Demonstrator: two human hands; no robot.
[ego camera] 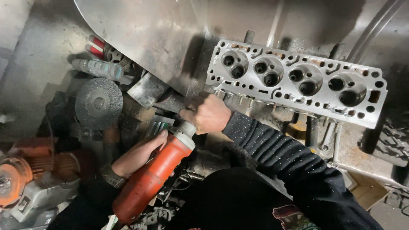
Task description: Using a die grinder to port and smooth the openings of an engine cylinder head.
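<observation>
— What have you got hold of there?

— An orange power tool [151,176], a grinder by the look of its body; it lies slanted across my lap, tail low at the left, nose up toward the middle of the desk [362,157]; my left hand [138,155] is wrapped round the barrel just behind the pale collar; my right hand [208,114] is clenched over the head end, so the working tip is hidden and I cannot tell what is fitted.

— And what is it pointed at?

— The nose sits just beside the near left corner of the grey cylinder head [296,81], which lies face up with its four chambers showing; a curved steel sheet [145,34] hangs over the spot.

— What worries you?

— My right fist is touching or nearly touching the casting's edge; if the tool kicks, I judge the knuckles would meet that corner; the sleeve [277,153], speckled with dust, lies close to the head end and could snag, I think; a slip could also score the machined face.

— Anything else about?

— A wire wheel [99,102] lies to the left with red-handled pliers [97,46] beyond it, and a second orange machine [30,174] at the far left; that clutter leaves little room to set the tool down safely.
</observation>
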